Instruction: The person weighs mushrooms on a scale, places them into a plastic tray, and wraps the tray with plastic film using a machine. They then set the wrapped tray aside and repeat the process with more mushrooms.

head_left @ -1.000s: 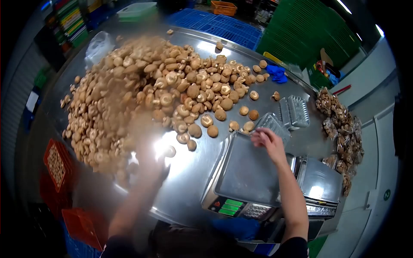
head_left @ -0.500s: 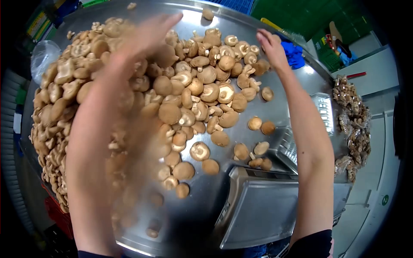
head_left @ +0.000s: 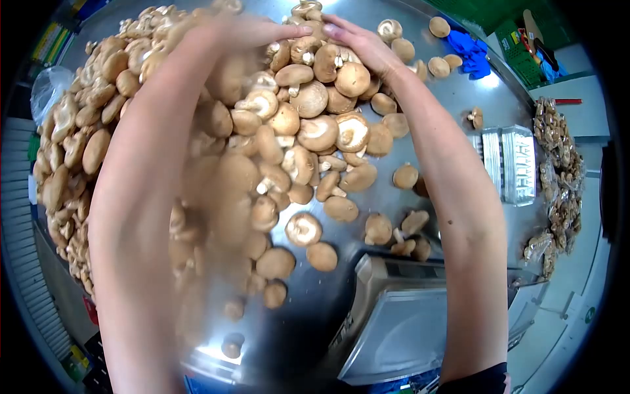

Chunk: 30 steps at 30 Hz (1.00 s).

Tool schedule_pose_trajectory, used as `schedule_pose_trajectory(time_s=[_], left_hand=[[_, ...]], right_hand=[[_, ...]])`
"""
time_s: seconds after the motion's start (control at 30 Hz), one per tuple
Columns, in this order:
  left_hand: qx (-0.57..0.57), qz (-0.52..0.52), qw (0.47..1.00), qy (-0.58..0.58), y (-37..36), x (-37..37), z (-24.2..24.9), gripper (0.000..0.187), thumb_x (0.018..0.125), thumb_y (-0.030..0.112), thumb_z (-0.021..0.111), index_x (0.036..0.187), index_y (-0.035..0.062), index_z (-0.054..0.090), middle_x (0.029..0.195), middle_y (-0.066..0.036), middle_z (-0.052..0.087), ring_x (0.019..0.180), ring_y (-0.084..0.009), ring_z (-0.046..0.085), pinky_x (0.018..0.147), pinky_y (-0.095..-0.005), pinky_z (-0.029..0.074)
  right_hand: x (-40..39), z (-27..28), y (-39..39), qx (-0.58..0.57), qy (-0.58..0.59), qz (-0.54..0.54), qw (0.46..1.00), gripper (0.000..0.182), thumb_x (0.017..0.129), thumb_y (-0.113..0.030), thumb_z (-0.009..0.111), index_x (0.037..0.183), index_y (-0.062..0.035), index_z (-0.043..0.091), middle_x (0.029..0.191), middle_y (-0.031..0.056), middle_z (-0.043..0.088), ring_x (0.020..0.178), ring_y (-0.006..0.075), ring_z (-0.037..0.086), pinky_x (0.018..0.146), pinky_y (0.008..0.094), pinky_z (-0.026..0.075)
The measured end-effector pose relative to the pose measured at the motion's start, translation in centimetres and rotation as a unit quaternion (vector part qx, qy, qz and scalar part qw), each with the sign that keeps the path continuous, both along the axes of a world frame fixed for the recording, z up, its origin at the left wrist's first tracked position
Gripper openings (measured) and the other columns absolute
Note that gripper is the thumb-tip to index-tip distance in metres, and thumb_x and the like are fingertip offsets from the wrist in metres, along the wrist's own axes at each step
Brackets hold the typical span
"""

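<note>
Many brown mushrooms (head_left: pixel 317 133) lie heaped on a metal table (head_left: pixel 298 328), with a larger pile at the left. At the far side of the heap, my left hand (head_left: pixel 252 33) reaches in from the left, blurred, with its fingers pointing right. Opposite it, my right hand (head_left: pixel 361 44) lies over the mushrooms, fingers pointing left and slightly apart. The fingertips of both hands nearly meet around a few mushrooms at the top. Whether the left fingers hold anything is unclear. My right palm rests against the heap's far right edge.
A scale (head_left: pixel 400 328) with a flat tray top stands at the near right. Clear plastic trays (head_left: pixel 508 164) are stacked beyond my right forearm. Packed mushrooms (head_left: pixel 558 171) lie at the far right. A blue glove (head_left: pixel 469 52) is near the far edge, a plastic bag (head_left: pixel 51 92) at the left.
Both hands have come together over the far part of the heap; the right one moved left. Mushrooms there are bunched closer, and some lie loose near the blue glove. The view has shifted slightly.
</note>
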<state>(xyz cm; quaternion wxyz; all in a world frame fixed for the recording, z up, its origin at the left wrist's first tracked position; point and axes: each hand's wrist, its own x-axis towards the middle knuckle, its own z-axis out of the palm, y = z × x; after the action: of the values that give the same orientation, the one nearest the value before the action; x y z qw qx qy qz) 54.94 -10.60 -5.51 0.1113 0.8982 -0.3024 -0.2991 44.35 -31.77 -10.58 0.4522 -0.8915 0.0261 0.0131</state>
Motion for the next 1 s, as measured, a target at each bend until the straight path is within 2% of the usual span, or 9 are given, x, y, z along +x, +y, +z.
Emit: schedule_pose_trajectory(time_s=[0.07, 0.17, 0.37, 0.43, 0.5, 0.73, 0.87, 0.93, 1.0], left_hand=[[0.034, -0.021, 0.998, -0.041, 1.3, -1.6, 0.8, 0.108, 0.067, 0.089, 0.046, 0.127, -0.0002, 0.058, 0.135, -0.023, 0.052, 0.129, -0.0381, 0.046, 0.107, -0.0511, 0.039], [-0.015, -0.058, 0.998, -0.014, 4.3, -6.1, 2.5, 0.104, 0.069, 0.089, 0.045, 0.127, 0.0044, 0.06, 0.128, -0.024, 0.057, 0.123, -0.039, 0.052, 0.106, -0.0497, 0.039], [0.039, -0.164, 0.985, 0.046, 10.3, -13.9, 4.2, 0.081, 0.073, 0.078, 0.053, 0.121, 0.0143, 0.066, 0.115, -0.015, 0.067, 0.107, -0.0317, 0.063, 0.096, -0.047, 0.048], [0.09, -0.209, 0.968, 0.106, 12.6, -15.0, 4.4, 0.076, 0.074, 0.072, 0.055, 0.12, 0.0124, 0.066, 0.113, -0.014, 0.067, 0.113, -0.0312, 0.059, 0.103, -0.0468, 0.042], [-0.035, -0.256, 0.966, -0.021, 16.1, -17.8, 3.9, 0.066, 0.076, 0.065, 0.057, 0.108, 0.0084, 0.071, 0.107, -0.014, 0.063, 0.135, -0.0306, 0.037, 0.119, -0.05, 0.012], [-0.085, -0.285, 0.951, -0.086, 23.9, -25.6, 7.0, 0.063, 0.076, 0.059, 0.059, 0.109, 0.0067, 0.068, 0.121, -0.015, 0.056, 0.137, -0.0329, 0.033, 0.117, -0.0553, 0.013], [-0.03, -0.25, 0.959, -0.133, 26.1, -29.4, 9.2, 0.063, 0.071, 0.046, 0.068, 0.118, 0.0046, 0.062, 0.139, -0.018, 0.046, 0.136, -0.0354, 0.035, 0.115, -0.0572, 0.018], [-0.029, -0.21, 0.96, -0.185, 27.4, -30.6, 10.2, 0.059, 0.082, 0.05, 0.059, 0.121, 0.006, 0.06, 0.142, -0.019, 0.042, 0.138, -0.0393, 0.031, 0.114, -0.0584, 0.016], [-0.026, -0.159, 0.959, -0.234, 30.1, -31.3, 9.6, 0.06, 0.089, 0.054, 0.048, 0.125, 0.0071, 0.057, 0.144, -0.019, 0.04, 0.139, -0.0418, 0.028, 0.113, -0.0589, 0.015]], right_hand=[[-2.6, 0.4, 2.3, -0.031, 0.002, 0.003, 1.0, 0.08, 0.08, -0.069, 0.049, 0.144, -0.0211, 0.043, 0.139, 0.0161, 0.051, 0.13, 0.0339, 0.046, 0.111, 0.0366, 0.032], [-8.1, -0.7, 5.9, 0.139, -0.03, -0.006, 0.99, 0.08, 0.084, -0.063, 0.049, 0.147, -0.0144, 0.036, 0.143, 0.0199, 0.045, 0.135, 0.0345, 0.04, 0.111, 0.0384, 0.03], [-18.8, 2.7, 16.2, 0.103, 0.071, -0.044, 0.991, 0.09, 0.087, -0.063, 0.053, 0.151, -0.0103, 0.018, 0.14, 0.0278, 0.043, 0.13, 0.0402, 0.043, 0.108, 0.0436, 0.035], [-21.3, 3.6, 19.5, 0.071, 0.048, -0.066, 0.994, 0.09, 0.086, -0.061, 0.056, 0.15, -0.01, 0.019, 0.136, 0.0274, 0.046, 0.126, 0.0416, 0.046, 0.108, 0.0456, 0.035], [-24.1, 5.5, 22.0, 0.051, 0.076, -0.085, 0.992, 0.09, 0.086, -0.06, 0.057, 0.15, -0.0103, 0.018, 0.136, 0.0265, 0.046, 0.127, 0.0417, 0.044, 0.108, 0.0473, 0.035], [-31.1, 8.2, 29.2, 0.166, 0.059, 0.027, 0.984, 0.078, 0.092, -0.04, 0.057, 0.151, -0.0179, 0.012, 0.151, 0.0286, 0.018, 0.137, 0.0474, 0.024, 0.111, 0.057, 0.028], [-32.5, 9.0, 27.8, 0.095, 0.004, 0.198, 0.976, 0.068, 0.093, -0.043, 0.054, 0.148, -0.0145, 0.028, 0.152, 0.0279, 0.013, 0.14, 0.0448, 0.017, 0.111, 0.059, 0.026], [-30.4, 8.8, 23.7, 0.081, -0.066, 0.206, 0.973, 0.06, 0.092, -0.029, 0.059, 0.143, -0.0115, 0.034, 0.147, 0.0245, 0.027, 0.135, 0.0393, 0.031, 0.108, 0.0499, 0.034], [-26.1, 8.1, 15.7, 0.046, -0.141, 0.051, 0.988, 0.052, 0.085, -0.015, 0.062, 0.134, -0.0074, 0.045, 0.136, 0.0195, 0.042, 0.123, 0.0339, 0.044, 0.105, 0.0429, 0.038]])
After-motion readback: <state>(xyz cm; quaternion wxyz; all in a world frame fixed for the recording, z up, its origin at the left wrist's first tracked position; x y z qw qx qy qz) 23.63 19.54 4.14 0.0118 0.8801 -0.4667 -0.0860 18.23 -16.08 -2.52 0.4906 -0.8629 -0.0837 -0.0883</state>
